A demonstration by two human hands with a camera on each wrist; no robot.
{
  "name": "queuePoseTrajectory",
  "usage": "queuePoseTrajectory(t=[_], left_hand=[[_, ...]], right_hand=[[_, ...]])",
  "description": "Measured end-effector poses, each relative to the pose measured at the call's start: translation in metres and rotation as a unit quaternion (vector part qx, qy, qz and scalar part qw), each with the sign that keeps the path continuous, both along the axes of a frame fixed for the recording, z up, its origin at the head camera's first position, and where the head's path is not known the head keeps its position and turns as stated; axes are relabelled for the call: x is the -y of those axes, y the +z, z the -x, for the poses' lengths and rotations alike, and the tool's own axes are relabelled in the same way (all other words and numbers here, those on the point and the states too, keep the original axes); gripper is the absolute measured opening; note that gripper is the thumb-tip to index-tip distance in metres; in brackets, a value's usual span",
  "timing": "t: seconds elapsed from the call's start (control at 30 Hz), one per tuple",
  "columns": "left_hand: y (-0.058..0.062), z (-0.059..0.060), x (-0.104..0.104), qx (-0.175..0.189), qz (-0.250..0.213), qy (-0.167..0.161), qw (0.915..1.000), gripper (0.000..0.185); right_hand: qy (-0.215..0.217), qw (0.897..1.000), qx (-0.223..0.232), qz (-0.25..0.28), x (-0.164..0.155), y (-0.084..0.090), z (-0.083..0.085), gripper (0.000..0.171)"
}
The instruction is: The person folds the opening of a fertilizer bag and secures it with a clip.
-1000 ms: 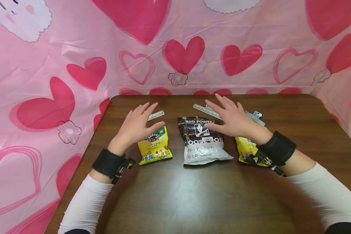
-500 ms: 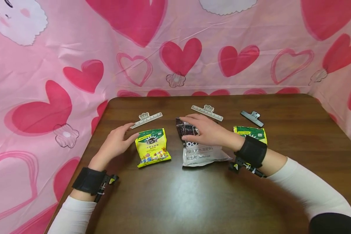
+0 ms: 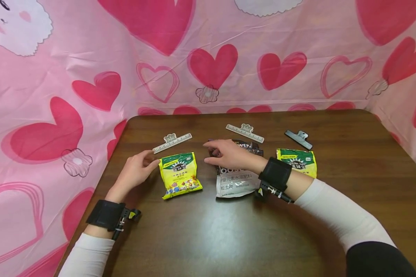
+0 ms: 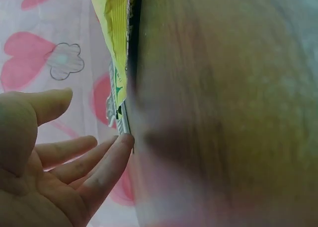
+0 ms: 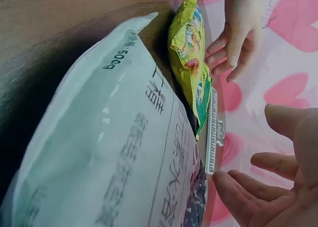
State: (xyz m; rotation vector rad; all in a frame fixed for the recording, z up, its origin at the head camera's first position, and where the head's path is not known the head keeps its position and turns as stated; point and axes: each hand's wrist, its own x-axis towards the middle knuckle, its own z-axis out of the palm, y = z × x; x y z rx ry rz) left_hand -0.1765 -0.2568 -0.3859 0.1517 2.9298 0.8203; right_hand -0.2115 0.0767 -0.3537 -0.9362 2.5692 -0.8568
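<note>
Lying on the table (image 3: 208,238): three bags, three clips, two hands.

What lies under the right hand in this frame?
The right hand hovers over the upper part of the black-and-grey soil bag, covering part of its print. Whether the fingers touch the bag cannot be told.

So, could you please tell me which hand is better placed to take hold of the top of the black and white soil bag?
Right. The right hand hovers over the soil bag top, fingers relaxed, while the left hand sits beside the left yellow packet.
</note>
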Motion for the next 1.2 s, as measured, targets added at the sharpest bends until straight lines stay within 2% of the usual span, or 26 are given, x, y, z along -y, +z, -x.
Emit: queuePoseTrajectory(t=[0.13, 0.4, 0.67, 0.93, 1.2], left_hand=[[-0.003, 0.001, -0.001, 0.007, 0.000, 0.007, 0.9999, 0.056], [-0.008, 0.004, -0.002, 0.047, -0.028, 0.021, 0.9983, 0.050], [-0.007, 0.003, -0.005, 0.089, -0.061, 0.043, 0.9932, 0.046], [-0.009, 0.006, -0.006, 0.113, -0.106, 0.056, 0.9863, 0.044], [-0.010, 0.008, -0.011, 0.126, -0.105, 0.067, 0.9842, 0.039]], right_hand=[[-0.003, 1.000, 0.029, -0.004, 0.008, -0.003, 0.002, 0.053], [-0.014, 0.999, 0.019, -0.039, 0.028, -0.011, 0.006, 0.045], [-0.034, 0.997, 0.023, -0.072, 0.047, -0.017, 0.005, 0.036], [-0.032, 0.996, 0.047, -0.075, 0.057, -0.018, 0.003, 0.033], [-0.021, 0.997, 0.027, -0.073, 0.061, -0.020, -0.001, 0.036]])
